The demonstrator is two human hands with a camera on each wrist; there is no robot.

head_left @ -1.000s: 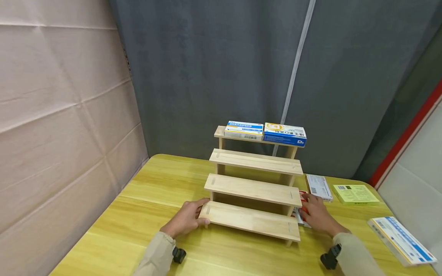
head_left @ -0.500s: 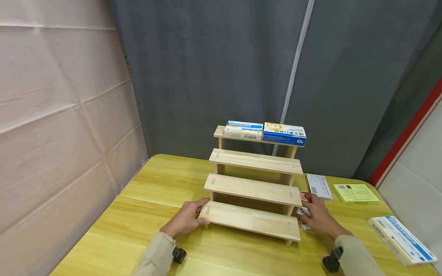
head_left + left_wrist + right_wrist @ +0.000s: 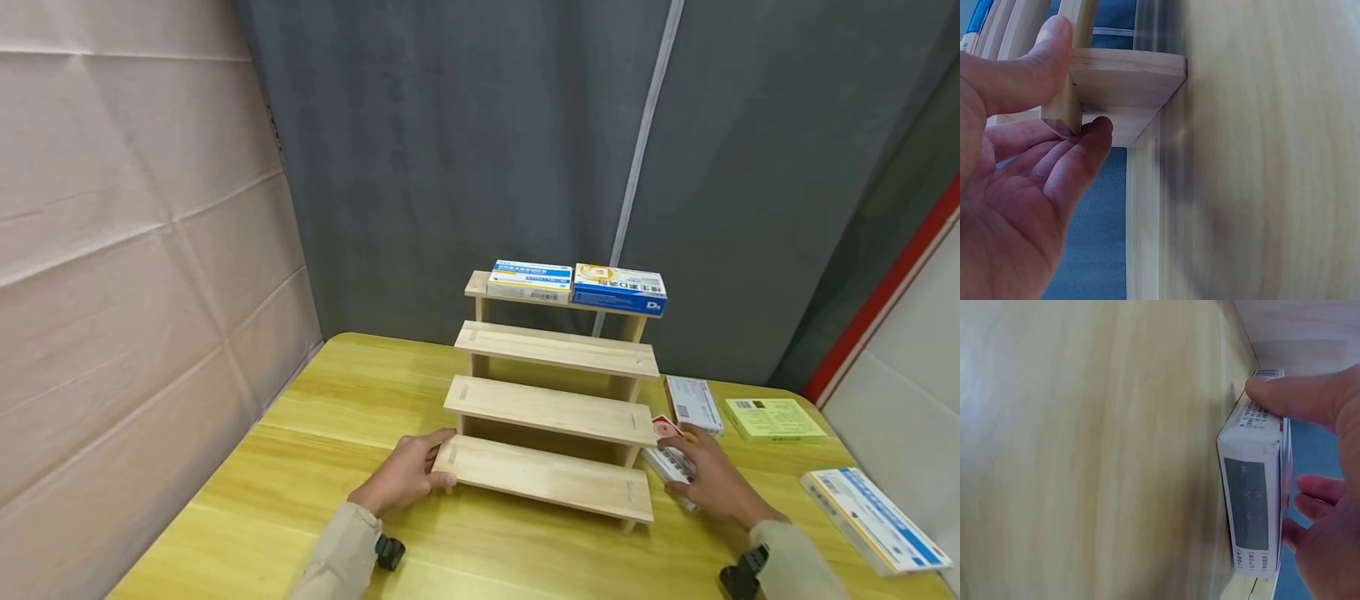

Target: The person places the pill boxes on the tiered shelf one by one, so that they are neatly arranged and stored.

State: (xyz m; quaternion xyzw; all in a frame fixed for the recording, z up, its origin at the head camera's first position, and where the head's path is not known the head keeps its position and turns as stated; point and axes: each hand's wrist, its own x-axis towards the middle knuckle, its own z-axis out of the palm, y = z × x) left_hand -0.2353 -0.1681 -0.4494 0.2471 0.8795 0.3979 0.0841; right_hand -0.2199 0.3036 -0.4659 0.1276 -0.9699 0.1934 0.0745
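Observation:
A pale wooden tiered stand [image 3: 547, 411] with several steps stands on the table in the head view. My left hand [image 3: 405, 473] grips the left end of its lowest board. In the left wrist view, the thumb lies on one face of that board [image 3: 1063, 112] and the fingers on the other. Just right of the stand, my right hand [image 3: 712, 477] holds a white and red medicine box [image 3: 670, 465]. The right wrist view shows my thumb along one side of the medicine box [image 3: 1250, 494] and the fingers partly hidden on its other side.
On the stand's top step sit a white-and-blue box [image 3: 529, 281] and a blue vitamin D box [image 3: 618, 289]. At the right of the table lie a white box [image 3: 693, 404], a yellow-green box [image 3: 775, 419] and a larger white-and-blue box [image 3: 875, 520]. A grey curtain [image 3: 450, 167] hangs behind.
My right hand has shifted right, and the medicine box has come away from the stand's side and turned at an angle. The left hand keeps its hold on the lowest board.

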